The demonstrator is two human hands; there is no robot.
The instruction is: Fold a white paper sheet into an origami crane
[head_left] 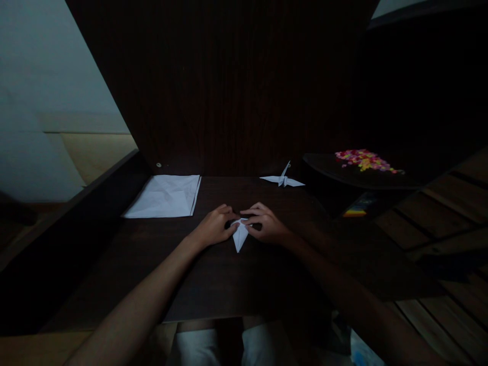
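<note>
A small folded white paper [239,239] lies on the dark desk in front of me, its narrow point toward my body. My left hand [217,224] pinches its upper left edge between thumb and fingers. From the other side, my right hand [267,223] grips the upper right edge, fingertips pressed near the top. The fingers cover part of the paper's upper end. Beyond my hands, a finished white paper crane [282,180] stands at the back of the desk with its wings spread.
Several white paper sheets [163,197] lie stacked at the back left, by the low side panel [76,213]. A raised dark shelf [328,170] on the right bears a heap of small pink, red and yellow pieces [366,159]. A tall dark panel [229,86] closes off the back.
</note>
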